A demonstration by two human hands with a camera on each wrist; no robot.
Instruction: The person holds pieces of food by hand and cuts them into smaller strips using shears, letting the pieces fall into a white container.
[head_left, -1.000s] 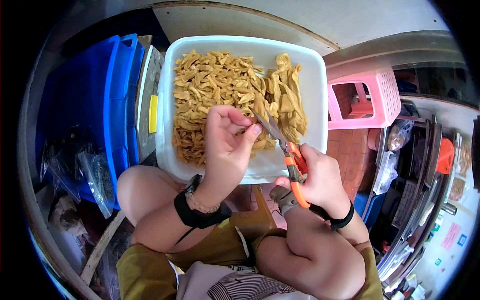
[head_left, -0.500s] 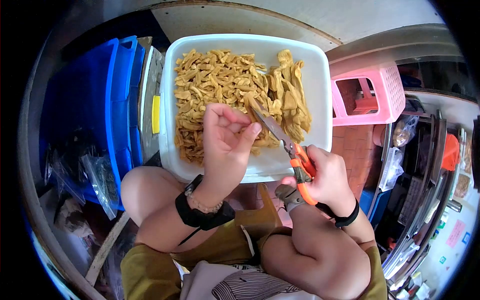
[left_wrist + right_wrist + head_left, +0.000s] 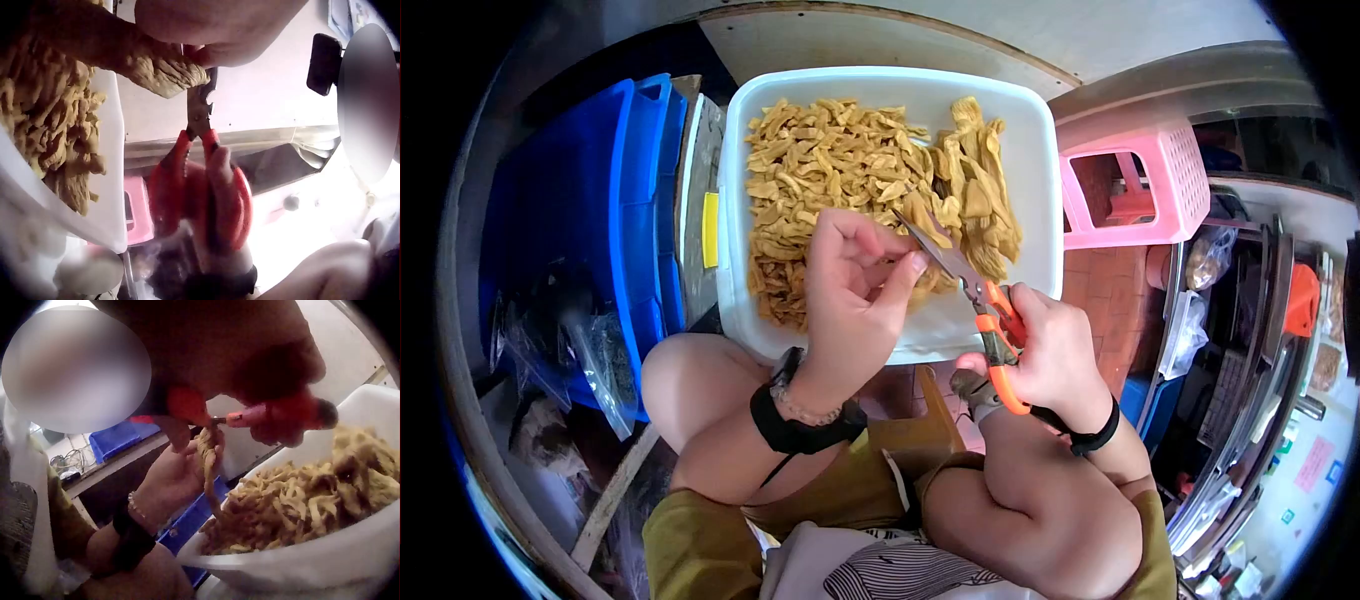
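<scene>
The left hand [image 3: 860,285] pinches a wrinkled yellow-brown strip [image 3: 922,215] between thumb and fingers; the strip [image 3: 164,70] fills the upper part of the left wrist view. Orange-handled scissors [image 3: 999,350] are gripped in the right hand [image 3: 1055,350], their blades lying at the strip beside the left fingertips. In the right wrist view the strip [image 3: 206,453] hangs down from the scissors' pivot, with the left hand [image 3: 172,478] around it. Below both hands a white tub [image 3: 1040,200] holds small cut pieces [image 3: 820,160] at left and longer whole strips [image 3: 980,190] at right.
Stacked blue crates [image 3: 570,200] stand left of the tub, with plastic bags [image 3: 600,360] in front. A pink stool [image 3: 1185,190] is at the right, near a shelf rack [image 3: 1250,330]. The person's bare knees are below the tub, over a brown seat [image 3: 915,435].
The scissor blades have shifted slightly up and left against the strip, and the strip's upper end now leans to the right. Both hands keep their hold.
</scene>
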